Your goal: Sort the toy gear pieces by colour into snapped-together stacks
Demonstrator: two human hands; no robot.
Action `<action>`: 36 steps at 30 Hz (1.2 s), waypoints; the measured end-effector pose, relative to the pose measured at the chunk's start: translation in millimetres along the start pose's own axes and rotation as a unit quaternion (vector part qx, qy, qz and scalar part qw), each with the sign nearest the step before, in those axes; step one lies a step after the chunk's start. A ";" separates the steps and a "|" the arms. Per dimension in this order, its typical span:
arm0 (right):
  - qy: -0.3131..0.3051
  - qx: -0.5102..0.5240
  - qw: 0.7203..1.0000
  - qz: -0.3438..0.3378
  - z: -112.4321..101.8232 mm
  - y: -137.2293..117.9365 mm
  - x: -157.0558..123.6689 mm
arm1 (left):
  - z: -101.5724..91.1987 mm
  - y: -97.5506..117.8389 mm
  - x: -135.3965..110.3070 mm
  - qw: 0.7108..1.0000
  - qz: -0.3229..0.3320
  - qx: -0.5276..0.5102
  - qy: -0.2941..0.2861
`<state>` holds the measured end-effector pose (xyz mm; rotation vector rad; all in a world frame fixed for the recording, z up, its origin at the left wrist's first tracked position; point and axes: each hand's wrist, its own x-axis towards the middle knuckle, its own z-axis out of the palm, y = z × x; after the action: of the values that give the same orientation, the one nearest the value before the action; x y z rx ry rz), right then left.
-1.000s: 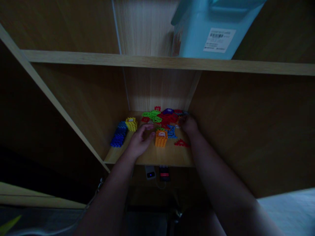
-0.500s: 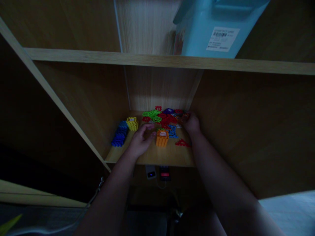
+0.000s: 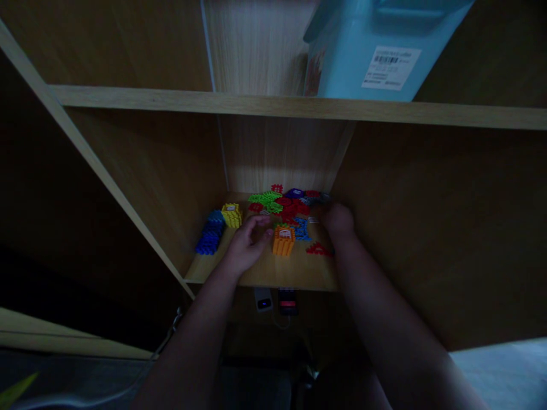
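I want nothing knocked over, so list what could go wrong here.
The left hand is close beside the upright orange ridged plastic stack and might tip it. The right arm runs near the flat red notched plastic piece and could brush it. The right hand hides its fingertips, so a poor grip might go unnoticed.

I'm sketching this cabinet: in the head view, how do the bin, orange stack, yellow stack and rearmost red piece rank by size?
1. Bin
2. Orange stack and yellow stack: unranked; orange looks slightly larger but sits nearer
3. Rearmost red piece
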<state>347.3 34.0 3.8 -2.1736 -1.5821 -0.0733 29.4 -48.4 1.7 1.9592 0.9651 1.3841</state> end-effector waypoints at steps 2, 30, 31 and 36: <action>-0.003 -0.030 0.999 0.040 -1.6 -1.3 -3.1 | -0.1 0.9 0.0 1.000 0.001 0.004 -0.001; 0.069 0.538 0.840 0.001 -36.8 -10.7 -81.9 | -3.8 9.6 -1.4 0.995 0.037 0.069 0.068; 0.056 0.576 0.816 0.000 -41.2 -17.0 -87.3 | -3.9 10.9 -2.0 0.993 0.049 0.081 0.073; 0.007 0.662 0.749 -0.017 -68.1 -49.9 -118.6 | -3.4 27.5 -4.4 0.983 0.118 0.103 0.095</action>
<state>275.8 -85.7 45.6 -0.9647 -1.0259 0.7823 31.9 -68.2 21.5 2.1825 1.0237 1.6865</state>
